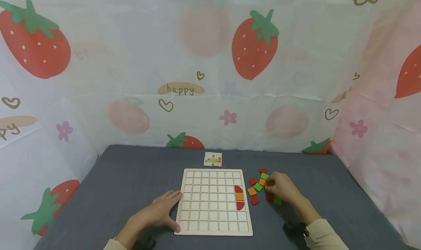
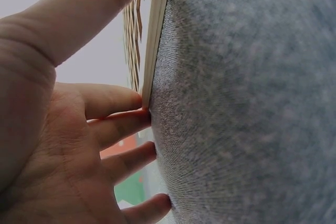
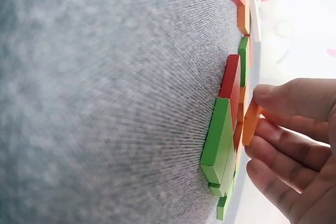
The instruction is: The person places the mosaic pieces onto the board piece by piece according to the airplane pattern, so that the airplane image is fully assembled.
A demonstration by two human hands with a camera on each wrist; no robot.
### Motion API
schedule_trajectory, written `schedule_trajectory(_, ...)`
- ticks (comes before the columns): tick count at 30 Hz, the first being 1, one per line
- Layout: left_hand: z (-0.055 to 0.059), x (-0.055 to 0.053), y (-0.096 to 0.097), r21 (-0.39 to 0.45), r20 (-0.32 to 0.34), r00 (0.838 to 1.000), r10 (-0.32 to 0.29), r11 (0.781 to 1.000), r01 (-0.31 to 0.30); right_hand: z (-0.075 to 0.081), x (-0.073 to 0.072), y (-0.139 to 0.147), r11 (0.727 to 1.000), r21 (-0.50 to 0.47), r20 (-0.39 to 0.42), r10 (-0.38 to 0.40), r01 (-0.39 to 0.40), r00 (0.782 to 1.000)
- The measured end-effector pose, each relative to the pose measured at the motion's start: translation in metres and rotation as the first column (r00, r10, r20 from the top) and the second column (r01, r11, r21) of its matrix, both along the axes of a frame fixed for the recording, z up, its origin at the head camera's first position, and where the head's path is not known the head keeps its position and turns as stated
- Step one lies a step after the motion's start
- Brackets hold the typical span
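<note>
A pale wooden grid board (image 1: 213,216) lies on the table, with two red quarter-round tiles (image 1: 240,205) and an orange square tile (image 1: 239,197) in its right column. My left hand (image 1: 159,210) rests against the board's left edge, thumb at the near corner and fingers spread along the side. Over the loose pieces to the right, my right hand (image 1: 283,186) pinches an orange tile (image 3: 251,124) between thumb and fingers. Below it in the right wrist view lie a green tile (image 3: 216,135) and a red tile (image 3: 230,80).
Several loose red, orange and green tiles (image 1: 251,191) are scattered right of the board. A small pattern card (image 1: 213,159) lies behind the board. The dark grey table (image 1: 138,177) is bordered by a strawberry-print cloth (image 1: 210,114) at the back and sides.
</note>
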State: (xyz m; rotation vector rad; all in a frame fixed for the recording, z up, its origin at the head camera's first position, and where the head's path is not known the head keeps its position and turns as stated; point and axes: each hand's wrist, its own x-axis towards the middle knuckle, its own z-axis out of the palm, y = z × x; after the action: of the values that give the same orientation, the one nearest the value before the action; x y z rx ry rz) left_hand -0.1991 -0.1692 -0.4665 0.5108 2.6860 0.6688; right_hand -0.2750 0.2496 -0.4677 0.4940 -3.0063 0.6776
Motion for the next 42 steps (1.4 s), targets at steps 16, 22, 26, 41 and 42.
schedule_trajectory(16, 0.0, 0.0, 0.0, -0.005, -0.004, 1.0, 0.012, 1.0, -0.012, 0.004, 0.006, -0.005, 0.997, -0.078, 0.006, -0.012, 0.012, 1.0)
schedule_trajectory(22, -0.001, 0.0, -0.001, -0.004, 0.003, 1.0, 0.008, 1.0, -0.008, 0.005, 0.007, -0.011, 0.993, -0.119, 0.006, -0.003, 0.004, 1.0)
schedule_trajectory(26, -0.001, 0.0, -0.001, 0.001, 0.005, 1.0, 0.001, 1.0, -0.001, 0.005, 0.008, -0.013, 0.992, -0.126, -0.012, 0.01, -0.011, 1.0)
schedule_trajectory(41, 0.0, 0.0, 0.0, 0.003, -0.01, 1.0, -0.002, 1.0, 0.002, 0.01, 0.012, -0.023, 0.988, -0.146, -0.041, 0.052, -0.057, 0.998)
schedule_trajectory(42, 0.0, 0.0, 0.0, 0.002, -0.008, 1.0, -0.001, 1.0, 0.001, 0.01, 0.013, -0.024, 0.987, -0.146, -0.042, 0.055, -0.06, 0.998)
